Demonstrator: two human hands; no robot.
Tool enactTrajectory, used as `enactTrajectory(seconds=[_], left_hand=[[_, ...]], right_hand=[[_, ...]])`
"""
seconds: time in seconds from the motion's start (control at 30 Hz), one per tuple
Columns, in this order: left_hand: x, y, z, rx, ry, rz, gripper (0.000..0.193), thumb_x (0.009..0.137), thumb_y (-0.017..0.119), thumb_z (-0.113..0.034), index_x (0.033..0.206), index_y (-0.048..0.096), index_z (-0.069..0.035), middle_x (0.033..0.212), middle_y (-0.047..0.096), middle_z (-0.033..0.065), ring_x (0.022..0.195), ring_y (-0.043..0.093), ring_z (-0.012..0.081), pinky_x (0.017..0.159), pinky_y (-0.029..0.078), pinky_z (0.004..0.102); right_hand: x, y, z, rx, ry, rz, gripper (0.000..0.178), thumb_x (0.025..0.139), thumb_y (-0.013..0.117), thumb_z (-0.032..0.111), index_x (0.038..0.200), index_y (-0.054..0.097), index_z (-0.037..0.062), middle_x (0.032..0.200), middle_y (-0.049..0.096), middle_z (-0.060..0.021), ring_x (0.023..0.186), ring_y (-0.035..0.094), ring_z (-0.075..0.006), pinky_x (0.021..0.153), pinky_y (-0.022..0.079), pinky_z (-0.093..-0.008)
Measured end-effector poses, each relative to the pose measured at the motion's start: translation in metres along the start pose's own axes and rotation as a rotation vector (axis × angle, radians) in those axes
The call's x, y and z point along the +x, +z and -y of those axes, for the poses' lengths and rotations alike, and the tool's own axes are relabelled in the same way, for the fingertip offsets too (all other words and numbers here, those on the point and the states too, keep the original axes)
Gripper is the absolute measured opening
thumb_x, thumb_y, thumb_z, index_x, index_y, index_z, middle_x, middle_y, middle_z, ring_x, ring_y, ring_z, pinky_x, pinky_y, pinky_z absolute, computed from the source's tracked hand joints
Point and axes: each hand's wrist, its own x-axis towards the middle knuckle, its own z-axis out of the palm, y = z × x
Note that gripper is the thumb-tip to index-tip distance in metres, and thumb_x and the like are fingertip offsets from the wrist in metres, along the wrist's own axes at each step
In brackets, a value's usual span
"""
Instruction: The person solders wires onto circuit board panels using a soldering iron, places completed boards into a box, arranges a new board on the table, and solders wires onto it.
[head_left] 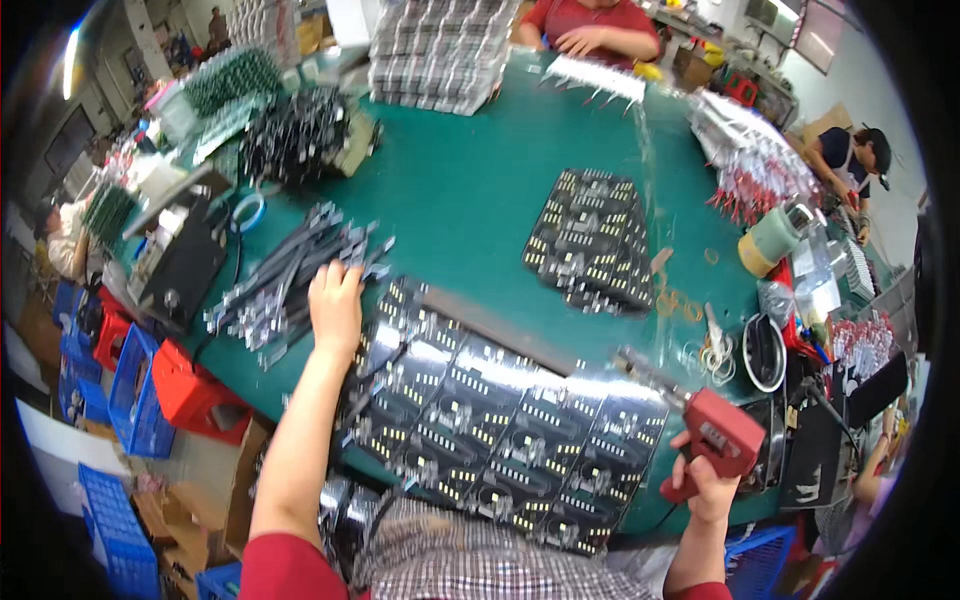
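My left hand reaches to the right end of a loose pile of dark flat ribbon cables, its fingers closed on a cable there. Light connectors show at the cable ends. In my right hand is a red pistol-shaped soldering gun, gripped by its handle, with its metal nose pointing to the upper left. Between my hands lies a large panel of black circuit boards with rows of pale components. Its left side has some dark cables across it. The soldering gun's tip is blurred above the panel's right corner.
A stack of black boards lies beyond the panel. Bundled black cables and a striped stack stand farther back. Rubber bands, a white-rimmed bowl and a yellowish jar sit right. A person in red is opposite.
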Motion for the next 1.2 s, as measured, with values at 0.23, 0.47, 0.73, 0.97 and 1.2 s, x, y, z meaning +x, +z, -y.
enactTrajectory(seconds=[0.23,0.47,0.73,0.97,1.2], left_hand=[[0.046,-0.044,0.036,-0.192,0.091,-0.308,0.026,0.082,0.051,0.0,0.105,0.061,-0.007,0.082,0.057,0.013,0.077,0.059,0.0297,0.067,0.047,0.0381],[0.004,-0.129,-0.064,-0.334,0.19,-0.064,0.021,0.076,0.056,-0.001,0.095,0.066,-0.006,0.082,0.059,0.0105,0.076,0.059,0.0254,0.068,0.047,0.0344],[-0.122,-0.11,-0.119,-0.472,-0.048,0.277,0.038,0.063,0.063,0.008,0.099,0.066,-0.003,0.078,0.053,0.0078,0.069,0.053,0.022,0.061,0.044,0.0315],[-0.116,-0.103,-0.116,-0.413,0.029,0.319,0.044,0.062,0.062,0.007,0.105,0.064,0.001,0.07,0.048,0.0058,0.059,0.051,0.019,0.051,0.043,0.0288],[-0.117,-0.1,-0.118,-0.263,0.186,0.26,0.045,0.06,0.059,-0.002,0.104,0.06,0.008,0.073,0.045,0.0037,0.056,0.047,0.0127,0.045,0.043,0.0216]], right_hand=[[0.021,0.008,0.01,-0.176,-0.13,0.184,0.053,0.086,0.059,0.016,0.129,0.035,-0.0015,0.101,0.053,-0.0221,0.055,0.048,-0.0113,0.043,0.04,-0.0195],[0.011,0.025,-0.007,-0.153,-0.046,0.072,0.06,0.081,0.066,0.023,0.128,0.038,-0.0036,0.101,0.056,-0.0227,0.05,0.048,-0.0126,0.043,0.039,-0.0209],[-0.007,0.066,-0.021,-0.096,0.405,0.365,0.066,0.078,0.072,0.029,0.127,0.042,-0.0029,0.103,0.059,-0.0205,0.057,0.055,-0.0146,0.049,0.046,-0.0244],[-0.012,0.083,-0.024,-0.077,0.659,0.417,0.073,0.076,0.074,0.025,0.134,0.036,-0.001,0.108,0.06,-0.0143,0.066,0.054,-0.0084,0.056,0.043,-0.0198],[-0.018,0.089,-0.029,-0.219,0.694,0.419,0.083,0.073,0.076,0.023,0.137,0.029,-0.0024,0.102,0.062,-0.0136,0.078,0.059,-0.0099,0.061,0.045,-0.0188]])
